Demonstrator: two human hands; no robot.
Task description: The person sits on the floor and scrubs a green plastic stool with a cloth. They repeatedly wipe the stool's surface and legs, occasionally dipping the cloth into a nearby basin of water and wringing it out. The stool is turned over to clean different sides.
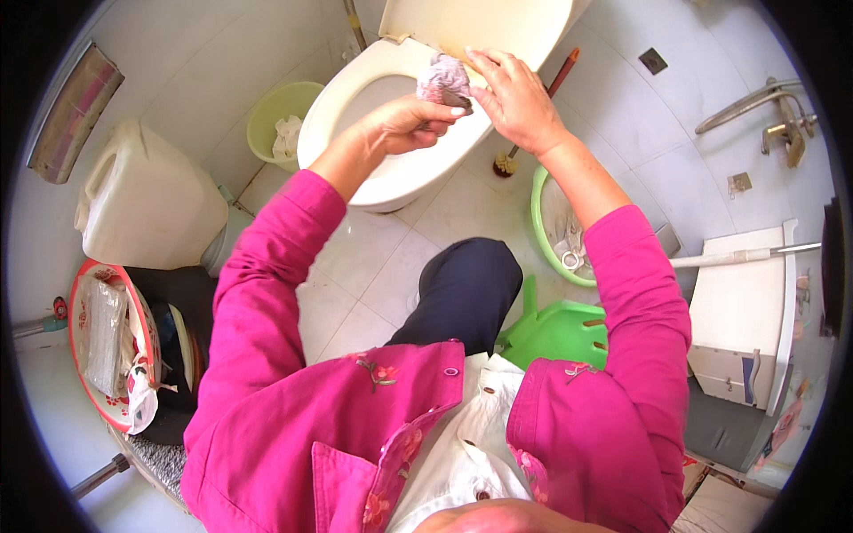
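Observation:
My left hand [407, 124] reaches over a white toilet [391, 185] and grips a crumpled pinkish-grey cloth [442, 76] between thumb and fingers. The cloth has a dark, soiled-looking patch at its lower edge. Just right of the cloth is my right hand [520, 102], its fingers stretched out and nothing visible in it. Its fingertips lie near the hinge side of the raised lid [475, 22]; whether they touch the cloth or the toilet I cannot tell. The toilet seat [342, 87] is down on the bowl.
A pale green bin [267, 107] with crumpled paper stands left of the toilet. To the right are a brush [506, 165], a green-rimmed basin [538, 222] and a green plastic stool [551, 333]. A large white jug [155, 200] and a red-rimmed basin [82, 311] occupy the left.

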